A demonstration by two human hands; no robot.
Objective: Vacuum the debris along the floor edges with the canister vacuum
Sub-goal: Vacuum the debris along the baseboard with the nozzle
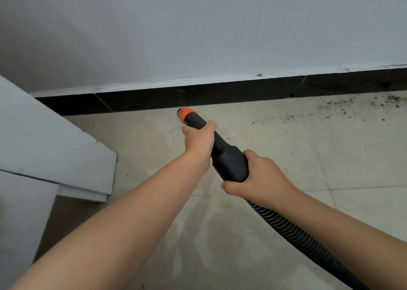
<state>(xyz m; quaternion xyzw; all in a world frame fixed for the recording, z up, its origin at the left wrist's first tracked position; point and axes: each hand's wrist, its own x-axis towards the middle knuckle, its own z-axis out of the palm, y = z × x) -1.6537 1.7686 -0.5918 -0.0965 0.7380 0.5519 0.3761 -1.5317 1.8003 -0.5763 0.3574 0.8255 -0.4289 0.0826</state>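
Observation:
A black vacuum nozzle [222, 151] with an orange tip [185, 113] points down at the tiled floor, close to the black baseboard [220, 93]. My left hand [198, 140] grips the narrow front of the nozzle just behind the orange tip. My right hand [257, 175] grips its wide rear collar, where the ribbed black hose [293, 232] runs off toward the lower right. Brown debris [356, 107] lies scattered along the floor edge at the right, away from the tip. The canister is out of view.
A grey-white wall [198, 36] rises above the baseboard. At the left stands a pale grey stepped block or cabinet [44, 146], its corner jutting toward the nozzle. Beige floor tiles [330, 157] stretch to the right, with a few small specks near the nozzle.

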